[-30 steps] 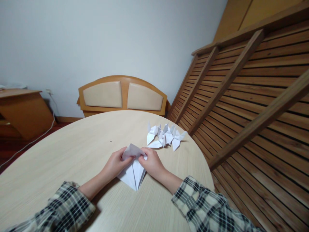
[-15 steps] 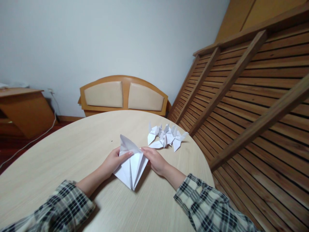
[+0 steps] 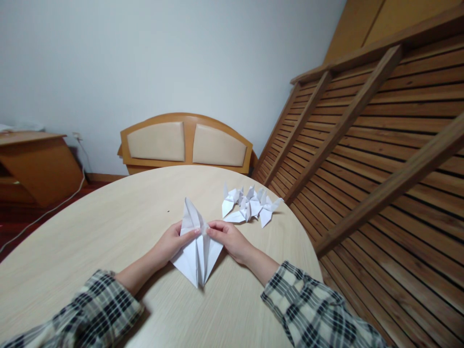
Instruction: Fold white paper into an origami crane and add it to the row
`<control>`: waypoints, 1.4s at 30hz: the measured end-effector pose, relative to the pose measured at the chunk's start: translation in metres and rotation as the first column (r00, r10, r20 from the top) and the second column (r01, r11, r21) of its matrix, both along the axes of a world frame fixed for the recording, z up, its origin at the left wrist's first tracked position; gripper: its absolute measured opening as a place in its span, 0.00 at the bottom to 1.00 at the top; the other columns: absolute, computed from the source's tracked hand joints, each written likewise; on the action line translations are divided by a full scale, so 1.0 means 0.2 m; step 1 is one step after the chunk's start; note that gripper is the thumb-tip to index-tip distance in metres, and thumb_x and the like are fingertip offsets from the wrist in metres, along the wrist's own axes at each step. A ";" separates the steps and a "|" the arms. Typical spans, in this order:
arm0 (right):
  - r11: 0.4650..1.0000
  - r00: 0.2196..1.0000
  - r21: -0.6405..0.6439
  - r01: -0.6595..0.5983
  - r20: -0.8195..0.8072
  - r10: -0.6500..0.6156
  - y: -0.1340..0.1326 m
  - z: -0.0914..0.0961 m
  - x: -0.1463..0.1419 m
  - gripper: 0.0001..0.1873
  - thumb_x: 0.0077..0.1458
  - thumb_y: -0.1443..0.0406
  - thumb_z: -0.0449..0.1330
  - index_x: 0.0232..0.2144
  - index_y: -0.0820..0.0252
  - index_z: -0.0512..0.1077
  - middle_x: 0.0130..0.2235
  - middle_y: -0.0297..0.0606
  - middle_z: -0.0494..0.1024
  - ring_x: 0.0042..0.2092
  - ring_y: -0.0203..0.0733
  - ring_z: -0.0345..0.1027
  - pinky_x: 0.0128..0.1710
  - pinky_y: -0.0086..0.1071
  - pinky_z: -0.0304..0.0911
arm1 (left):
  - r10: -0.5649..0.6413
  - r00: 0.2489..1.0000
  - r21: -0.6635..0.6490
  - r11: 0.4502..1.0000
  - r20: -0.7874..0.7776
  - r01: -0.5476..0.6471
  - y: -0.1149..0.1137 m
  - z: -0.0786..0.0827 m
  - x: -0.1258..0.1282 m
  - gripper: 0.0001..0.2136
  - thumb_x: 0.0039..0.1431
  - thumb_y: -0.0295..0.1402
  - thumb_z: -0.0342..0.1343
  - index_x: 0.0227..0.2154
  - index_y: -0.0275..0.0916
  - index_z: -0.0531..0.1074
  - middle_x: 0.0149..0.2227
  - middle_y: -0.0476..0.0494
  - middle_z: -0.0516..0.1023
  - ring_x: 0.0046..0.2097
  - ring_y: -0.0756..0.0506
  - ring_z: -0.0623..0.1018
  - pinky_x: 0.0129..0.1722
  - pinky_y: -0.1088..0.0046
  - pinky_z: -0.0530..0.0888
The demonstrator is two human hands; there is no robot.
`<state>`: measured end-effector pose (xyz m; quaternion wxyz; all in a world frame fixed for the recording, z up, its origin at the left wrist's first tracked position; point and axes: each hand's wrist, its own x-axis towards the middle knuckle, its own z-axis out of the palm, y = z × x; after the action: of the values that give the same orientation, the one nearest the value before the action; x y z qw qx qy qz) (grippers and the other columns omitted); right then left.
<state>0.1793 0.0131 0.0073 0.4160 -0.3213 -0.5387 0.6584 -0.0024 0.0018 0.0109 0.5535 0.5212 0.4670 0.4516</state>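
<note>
A sheet of white folded paper (image 3: 189,258) is held between my two hands, just over the near middle of the round table. Its upper flap rises to a narrow point away from me, and its lower corners point toward me with a pleat down the middle. My left hand (image 3: 173,244) grips its left edge, thumb pressed on the front near the centre. My right hand (image 3: 231,240) pinches the right side, thumb on the crease close to the left thumb. The fingers behind the paper are hidden. Several white origami cranes (image 3: 250,205) stand clustered beyond my right hand.
The pale wooden table (image 3: 119,217) has a rounded edge. Behind it stands a padded headboard (image 3: 188,140) against the wall. A slatted wooden frame (image 3: 362,159) leans close along the right. A desk (image 3: 36,164) and a cable (image 3: 54,210) are at the left.
The upper flap has narrowed and its sides have drawn inward to a point. My right thumb has moved left onto the central crease. The left hand has barely moved.
</note>
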 end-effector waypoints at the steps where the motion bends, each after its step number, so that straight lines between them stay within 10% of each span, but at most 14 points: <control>1: 1.000 1.000 0.003 0.005 0.009 -0.005 0.00 0.00 0.00 0.20 0.40 0.52 0.70 0.31 0.61 0.77 0.30 0.33 0.76 0.32 0.36 0.66 0.38 0.31 0.57 | -0.003 1.000 0.003 1.000 -0.001 0.003 0.00 0.00 0.00 0.18 0.40 0.42 0.68 0.32 0.35 0.75 0.28 0.44 0.80 0.28 0.46 0.75 0.27 0.73 0.70; 16: 0.982 0.969 0.144 0.120 0.198 -0.147 0.02 -0.02 0.00 0.14 0.42 0.58 0.68 0.25 0.62 0.72 0.26 0.31 0.70 0.30 0.34 0.61 0.32 0.30 0.55 | -0.068 0.997 0.058 0.996 -0.045 0.071 0.01 -0.03 -0.03 0.22 0.54 0.54 0.53 0.30 0.37 0.75 0.28 0.43 0.80 0.32 0.42 0.76 0.32 0.69 0.72; 26: 0.954 0.955 0.286 0.086 0.249 -0.161 0.03 -0.05 0.00 0.13 0.47 0.56 0.67 0.27 0.61 0.74 0.27 0.34 0.73 0.30 0.36 0.64 0.31 0.30 0.57 | 0.012 0.987 0.150 0.989 -0.159 0.012 0.02 -0.03 -0.01 0.13 0.41 0.41 0.67 0.26 0.37 0.80 0.27 0.42 0.81 0.30 0.43 0.76 0.29 0.72 0.70; 42: 0.955 0.936 0.295 0.024 0.330 -0.125 0.01 -0.03 0.00 0.12 0.47 0.58 0.66 0.27 0.62 0.75 0.26 0.34 0.72 0.28 0.34 0.60 0.27 0.28 0.53 | 0.070 0.997 0.015 0.997 -0.041 -0.070 -0.02 0.02 0.01 0.21 0.45 0.52 0.61 0.21 0.35 0.75 0.22 0.43 0.77 0.24 0.45 0.73 0.23 0.73 0.68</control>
<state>0.1797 0.0141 0.0018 0.3821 -0.3886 -0.6799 0.4907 0.0000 -0.0016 0.0147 0.5241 0.5175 0.4931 0.4630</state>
